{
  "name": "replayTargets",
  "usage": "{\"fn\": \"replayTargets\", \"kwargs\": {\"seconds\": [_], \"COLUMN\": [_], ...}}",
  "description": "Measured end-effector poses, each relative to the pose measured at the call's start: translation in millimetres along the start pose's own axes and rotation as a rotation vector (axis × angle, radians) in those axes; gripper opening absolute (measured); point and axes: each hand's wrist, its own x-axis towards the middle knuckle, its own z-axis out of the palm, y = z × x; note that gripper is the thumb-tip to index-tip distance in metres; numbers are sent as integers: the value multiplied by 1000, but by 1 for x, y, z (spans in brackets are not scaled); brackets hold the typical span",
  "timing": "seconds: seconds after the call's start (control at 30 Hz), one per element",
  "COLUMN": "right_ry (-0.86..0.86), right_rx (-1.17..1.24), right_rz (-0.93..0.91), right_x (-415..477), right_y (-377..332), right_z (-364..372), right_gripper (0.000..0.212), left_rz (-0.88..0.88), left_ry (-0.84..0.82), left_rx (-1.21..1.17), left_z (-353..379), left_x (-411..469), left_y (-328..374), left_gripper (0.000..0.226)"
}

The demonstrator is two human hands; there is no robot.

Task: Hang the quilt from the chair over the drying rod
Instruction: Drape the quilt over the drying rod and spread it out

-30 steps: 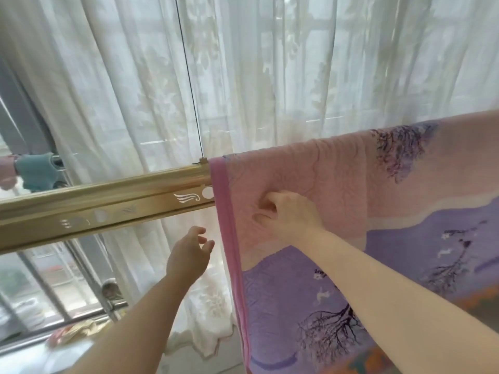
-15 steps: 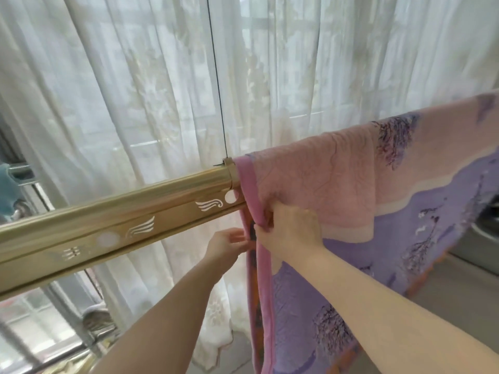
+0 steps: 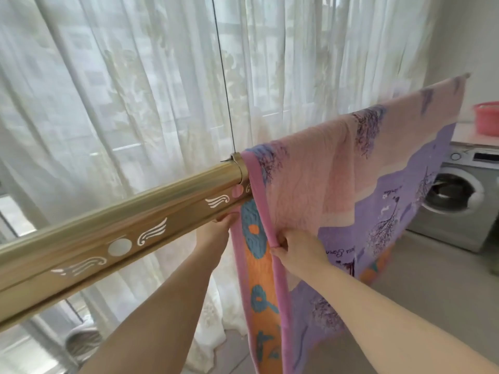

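A pink and purple quilt (image 3: 337,190) printed with dark trees hangs draped over the gold drying rod (image 3: 113,230), covering its right part. Its pink-bound left edge falls straight down past the rod. My right hand (image 3: 299,249) pinches that near edge just below the rod. My left hand (image 3: 221,225) reaches under the rod and grips the quilt's back layer, which shows orange and blue; the rod hides its fingertips.
White sheer curtains (image 3: 135,90) hang close behind the rod. A thin suspension wire (image 3: 224,76) rises from the rod. A grey washing machine (image 3: 459,201) stands at the right, with a pink basin (image 3: 487,118) on the counter above it.
My left hand went from open air to gripping the quilt's back layer under the rod. My right hand slid from the quilt's face to its left edge. The view swung right.
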Motion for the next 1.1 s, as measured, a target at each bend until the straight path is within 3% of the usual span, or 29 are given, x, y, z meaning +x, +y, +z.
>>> {"fn": "replayTargets", "kwargs": {"seconds": [0.13, 0.2, 0.33, 0.5, 0.6, 0.7, 0.77, 0.9, 1.0, 1.1], "right_ry": [-9, -30, -94, -147, -157, -41, 111, 420, 389, 289], "right_rx": [-13, -51, -159, -152, -179, -134, -76, 57, 114, 104], "right_rz": [28, 43, 121, 121, 67, 29, 6, -129, -149, -83], "right_x": [-3, -2, -16, -20, -13, -9, -5, 8, 13, 13], "right_y": [0, 3, 16, 19, 10, -14, -36, -64, -64, -53], "right_z": [7, 10, 28, 30, 17, -1, -18, -38, -39, -33], "right_gripper": [20, 22, 24, 22, 31, 56, 60, 39, 18, 18], "left_rz": [-24, 48, 105, 3, -74, -75, -79, -201, -193, -88], "left_ry": [-2, 53, 0, -178, -174, -240, -309, -407, -350, -178], "left_rx": [-28, -70, -303, 49, 135, 149, 157, 197, 270, 179], "left_z": [-8, -7, -2, -18, -24, -21, -18, -22, -24, -21], "left_x": [-8, -12, -16, -31, -35, -35, -37, -39, -37, -30], "left_y": [5, 10, 29, 0, -19, -20, -18, -23, -32, -27], "left_gripper": [23, 23, 24, 13, 11, 19, 22, 6, 6, 14]}}
